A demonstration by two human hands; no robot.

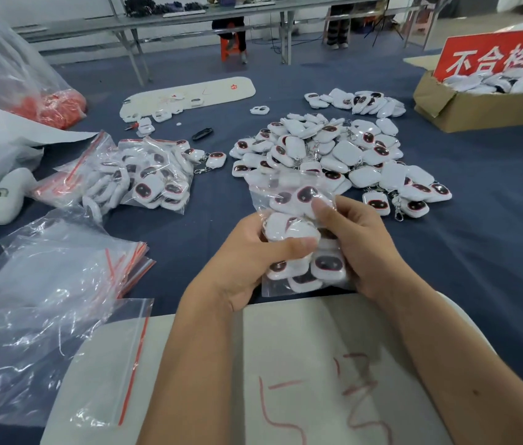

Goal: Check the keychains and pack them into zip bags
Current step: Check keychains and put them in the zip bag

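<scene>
Both hands grip one filled zip bag [302, 248] between them — left hand [253, 261] curled round its left side, right hand [359, 242] its right — just in front of the loose keychain pile [334, 152].

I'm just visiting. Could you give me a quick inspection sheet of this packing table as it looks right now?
Surface: blue cloth, white sheet at the near edge.
Job's things: loose keychains; filled bags; empty bags; held bag.
Clutter: box with red sign; white tray; big plastic sack.
Hands: left hand and right hand both grip the held bag.
Cables: some on the far floor.
Surroundings: long tables, seated people behind.
</scene>
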